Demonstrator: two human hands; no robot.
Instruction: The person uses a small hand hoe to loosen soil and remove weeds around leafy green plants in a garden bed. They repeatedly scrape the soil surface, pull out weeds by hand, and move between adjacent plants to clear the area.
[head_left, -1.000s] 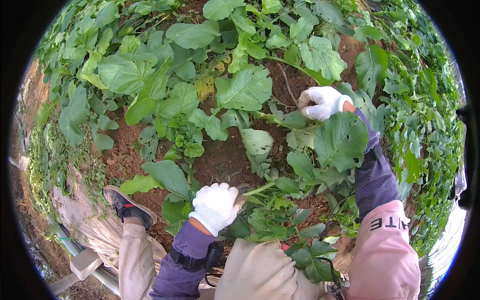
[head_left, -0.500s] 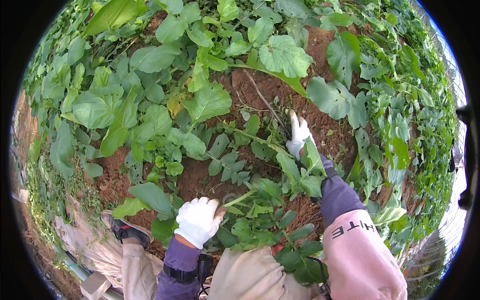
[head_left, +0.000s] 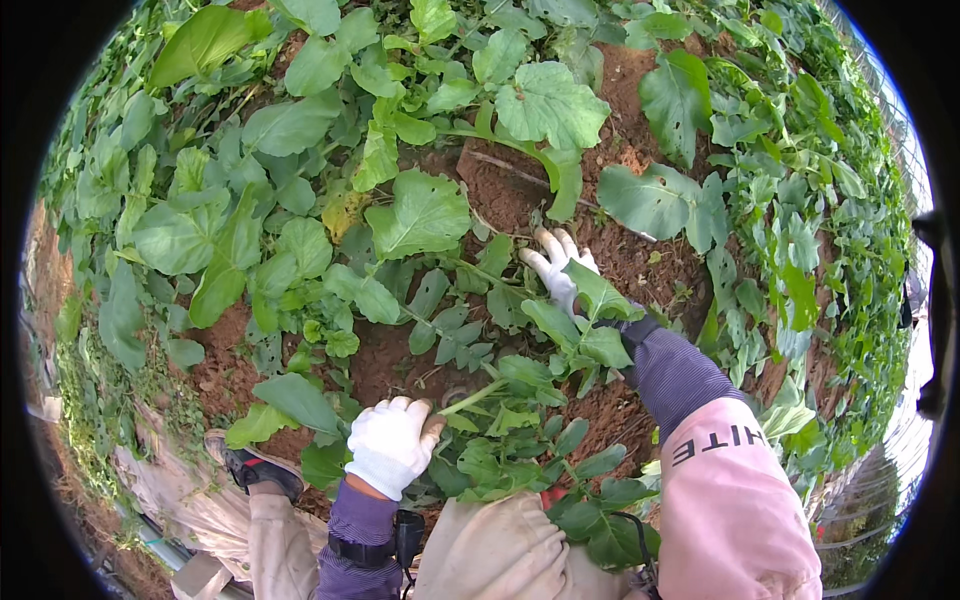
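My left hand (head_left: 392, 442), in a white glove with soiled fingertips, is closed low in the foliage. From beside its thumb a pale green leaf stalk (head_left: 472, 397) runs to the right; the fingers seem wrapped round it, though the grip itself is partly hidden. My right hand (head_left: 562, 265), gloved the same way, reaches forward with fingers spread over small weeds and reddish soil. Broad leaves (head_left: 600, 300) cover part of its wrist. A thin stick (head_left: 620, 222) lies on the soil just beyond its fingertips, apart from the hand.
Dense broad-leaved plants (head_left: 215, 235) surround both hands, several leaves with holes. Reddish-brown soil (head_left: 655, 270) shows between the rows. At the lower left are a shoe (head_left: 262, 468) and pale cloth. A mesh fence (head_left: 905, 160) edges the far right.
My right hand has let go of the stick and moved left. The stick now lies flatter, its near end swung to the right. My left hand has barely moved.
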